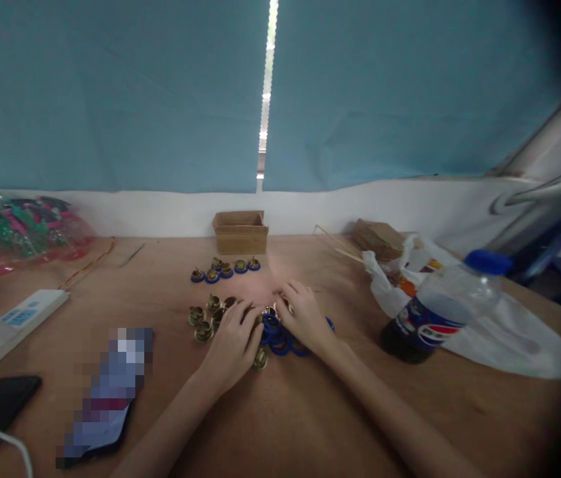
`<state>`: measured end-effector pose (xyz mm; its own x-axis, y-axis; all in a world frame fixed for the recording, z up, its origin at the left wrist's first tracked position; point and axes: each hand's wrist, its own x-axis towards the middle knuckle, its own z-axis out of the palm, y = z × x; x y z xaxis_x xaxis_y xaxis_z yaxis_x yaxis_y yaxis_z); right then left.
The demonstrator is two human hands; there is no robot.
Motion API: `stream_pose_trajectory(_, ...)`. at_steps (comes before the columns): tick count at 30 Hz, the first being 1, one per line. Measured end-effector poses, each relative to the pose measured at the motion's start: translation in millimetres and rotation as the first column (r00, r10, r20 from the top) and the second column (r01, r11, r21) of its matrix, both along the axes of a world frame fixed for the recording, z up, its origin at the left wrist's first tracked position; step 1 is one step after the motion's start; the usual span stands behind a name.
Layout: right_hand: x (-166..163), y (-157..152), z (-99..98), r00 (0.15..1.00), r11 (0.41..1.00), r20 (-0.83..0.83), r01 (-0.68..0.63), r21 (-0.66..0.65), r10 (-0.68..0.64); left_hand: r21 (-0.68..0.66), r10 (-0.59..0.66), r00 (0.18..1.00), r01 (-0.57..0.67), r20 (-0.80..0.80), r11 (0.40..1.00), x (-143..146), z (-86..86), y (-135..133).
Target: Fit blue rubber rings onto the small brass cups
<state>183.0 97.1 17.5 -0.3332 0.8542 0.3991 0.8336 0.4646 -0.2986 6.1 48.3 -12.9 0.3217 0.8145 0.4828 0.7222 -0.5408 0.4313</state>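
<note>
At frame centre, the left hand (233, 342) and right hand (305, 318) rest with curled fingers on blue rings (280, 345) beside brass caps (204, 323). I cannot tell what they pinch. Lifting one ring at a time seems wisest.

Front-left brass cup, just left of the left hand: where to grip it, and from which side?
Probably best to pinch the brass cup across its round rim from above, coming from its front-left: only table wood lies there, while the left hand and other brass cups crowd its right and rear.
</note>
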Motion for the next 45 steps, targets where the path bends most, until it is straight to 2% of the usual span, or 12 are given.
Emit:
stream_pose_trajectory(4, -7, 56, 7.1, 0.993, 0.985, 0.076, 0.103, -0.136, -0.093, -0.013, 0.043, 0.998, -0.043, 0.037, 0.999, 3, -3.1, -1)
stream_pose_trajectory(8, -26, 112, 4.2, 0.978, 0.947, 0.121, 0.194, -0.257, -0.168, -0.011, 0.067, 0.996, -0.066, 0.059, 0.998, 2, -1.8, 2)
stream_pose_trajectory(11, -44, 133, -0.7, 0.968, 0.925, 0.137, 0.242, -0.293, -0.210, 0.000, 0.073, 0.994, -0.074, 0.079, 0.997, -1, 0.7, 3)
stream_pose_trajectory(14, -56, 135, -3.4, 0.962, 0.921, 0.144, 0.264, -0.286, -0.231, 0.014, 0.068, 0.990, -0.070, 0.121, 0.997, -3, 2.6, 3)
stream_pose_trajectory(20, -59, 109, 10.1, 0.976, 0.957, 0.088, 0.214, -0.196, -0.200, 0.001, 0.087, 0.957, -0.091, 0.276, 0.996, -8, 5.7, 9)
stream_pose_trajectory(24, -44, 63, 29.8, 0.997, 0.989, 0.003, 0.080, -0.128, -0.080, -0.083, 0.153, 0.874, -0.130, 0.462, 0.988, -12, 13.5, 11)
stream_pose_trajectory(26, -36, 33, 39.3, 0.999, 0.993, -0.047, -0.023, -0.114, 0.017, -0.200, 0.184, 0.778, -0.076, 0.600, 0.977, -11, 18.0, 9)
stream_pose_trajectory(29, -27, -5, 48.4, 0.937, 0.956, -0.221, -0.290, -0.055, 0.271, -0.345, 0.221, 0.538, 0.140, 0.813, 0.928, -6, 22.5, 5)
stream_pose_trajectory(31, -24, -19, 48.9, 0.913, 0.950, -0.290, -0.310, -0.031, 0.288, -0.374, 0.251, 0.398, 0.271, 0.883, 0.887, -1, 23.8, 4)
stream_pose_trajectory(33, -24, -26, 44.6, 0.896, 0.956, -0.355, -0.291, -0.020, 0.266, -0.353, 0.241, 0.325, 0.350, 0.914, 0.868, 3, 24.9, 3)
stream_pose_trajectory(37, -27, -32, 29.9, 0.861, 0.972, -0.462, -0.236, 0.007, 0.212, -0.276, 0.162, 0.287, 0.421, 0.944, 0.864, 3, 28.7, 1)
stream_pose_trajectory(45, -28, -49, 9.7, 0.871, 0.971, -0.441, -0.148, 0.188, 0.218, -0.274, 0.148, 0.310, 0.416, 0.939, 0.867, 3, 33.0, -5)
